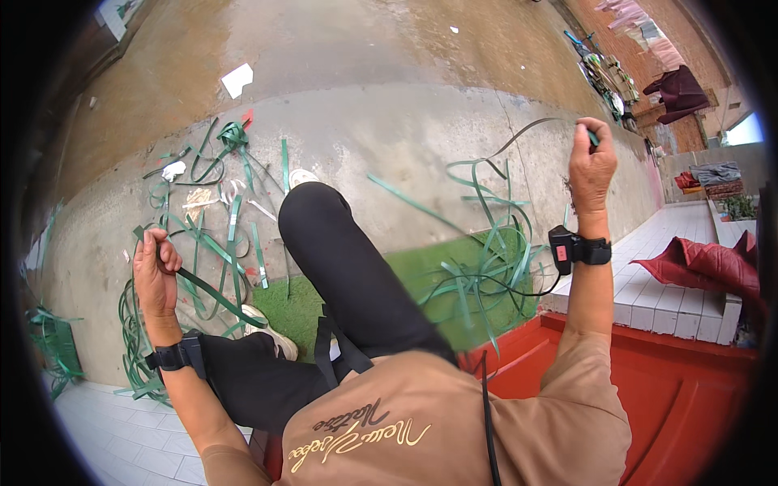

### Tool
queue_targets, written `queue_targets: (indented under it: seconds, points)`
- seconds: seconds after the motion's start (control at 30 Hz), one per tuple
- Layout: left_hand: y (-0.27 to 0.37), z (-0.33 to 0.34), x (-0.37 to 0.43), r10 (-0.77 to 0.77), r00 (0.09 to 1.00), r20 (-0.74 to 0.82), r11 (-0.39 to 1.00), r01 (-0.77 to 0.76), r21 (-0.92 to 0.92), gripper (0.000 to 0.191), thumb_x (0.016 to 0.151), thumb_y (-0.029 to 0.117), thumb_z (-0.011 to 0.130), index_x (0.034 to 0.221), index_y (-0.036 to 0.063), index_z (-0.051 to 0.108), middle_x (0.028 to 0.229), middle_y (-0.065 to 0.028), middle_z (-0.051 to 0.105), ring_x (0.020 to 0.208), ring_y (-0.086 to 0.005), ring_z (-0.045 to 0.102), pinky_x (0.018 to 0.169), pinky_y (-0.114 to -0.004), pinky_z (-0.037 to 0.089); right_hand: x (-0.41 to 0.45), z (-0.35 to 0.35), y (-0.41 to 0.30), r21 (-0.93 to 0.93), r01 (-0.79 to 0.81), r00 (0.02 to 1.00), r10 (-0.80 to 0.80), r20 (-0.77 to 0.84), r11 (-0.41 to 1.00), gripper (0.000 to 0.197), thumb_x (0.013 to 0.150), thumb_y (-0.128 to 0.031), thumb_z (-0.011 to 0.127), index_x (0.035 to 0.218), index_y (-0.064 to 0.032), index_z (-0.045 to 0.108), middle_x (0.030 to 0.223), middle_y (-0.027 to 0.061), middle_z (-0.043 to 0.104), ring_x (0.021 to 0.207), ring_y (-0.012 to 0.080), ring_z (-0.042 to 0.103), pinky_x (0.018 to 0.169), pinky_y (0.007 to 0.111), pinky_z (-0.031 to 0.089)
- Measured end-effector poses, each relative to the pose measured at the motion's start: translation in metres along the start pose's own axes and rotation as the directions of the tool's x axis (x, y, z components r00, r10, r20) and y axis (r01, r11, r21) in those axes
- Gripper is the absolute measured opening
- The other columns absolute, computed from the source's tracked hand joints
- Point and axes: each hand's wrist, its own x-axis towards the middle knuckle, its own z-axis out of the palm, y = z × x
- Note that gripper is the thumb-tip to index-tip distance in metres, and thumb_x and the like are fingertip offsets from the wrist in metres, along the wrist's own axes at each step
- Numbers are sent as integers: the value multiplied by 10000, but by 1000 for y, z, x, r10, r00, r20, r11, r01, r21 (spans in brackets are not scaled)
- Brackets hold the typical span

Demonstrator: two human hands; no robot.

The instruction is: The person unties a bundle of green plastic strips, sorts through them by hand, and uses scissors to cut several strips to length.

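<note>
Between the fingers and thumb of my left hand (157, 273) is a dark green plastic strap (209, 290), which runs down toward my lap. My right hand (594, 164) is raised far out to the right, pinching the end of another green strap (523, 135). That one curves down to a loose tangle of green straps (486, 273) on the right. Many cut straps (231, 243) lie strewn on the concrete at the left, near a coiled knot of strap (233, 136). Below my left hand hangs or lies a further heap of straps (135, 340).
A green turf mat (401, 273) lies under my legs, beside a red panel (644, 389). White tiled ledges (662, 273) border the right, with a dark red cloth (705, 267). Paper scraps (237, 80) dot the concrete floor (364, 133). A loaded cart (608, 79) stands by the brick wall.
</note>
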Motion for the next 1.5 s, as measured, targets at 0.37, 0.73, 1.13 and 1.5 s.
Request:
queue_targets:
  seconds: [0.37,0.73,1.13,1.5]
  points:
    - [16,-18,-20,150,984,-95,985,-157,-69,281,947,288,423,960,25,524,604,32,373,492,-45,321,438,-187,278,90,-72,-148,737,40,986,-145,79,675,127,869,-66,458,932,20,527,613,-47,365,501,24,318,425,174,322]
    - [34,-9,-29,361,924,-129,915,-378,-144,268,941,256,431,918,19,555,686,-10,524,594,-102,494,541,-230,402,25,84,-345,835,-253,355,-756,549,488,160,843,-122,603,960,-12,607,602,-19,523,507,48,498,455,196,383]
    - [41,-13,-28,184,966,-181,974,-204,-102,310,953,267,373,953,-2,527,714,-65,565,566,-143,555,516,-264,471,-97,254,-414,537,-732,104,-710,697,419,204,870,-120,565,1006,32,577,701,60,598,553,101,555,514,222,470]
    - [37,-16,-39,-22,997,-69,997,27,67,375,959,290,328,926,-21,534,647,-80,560,485,-129,531,468,-229,438,-93,266,-408,627,-604,85,-742,664,492,307,802,-60,633,1068,43,521,647,15,556,554,74,504,494,218,416]
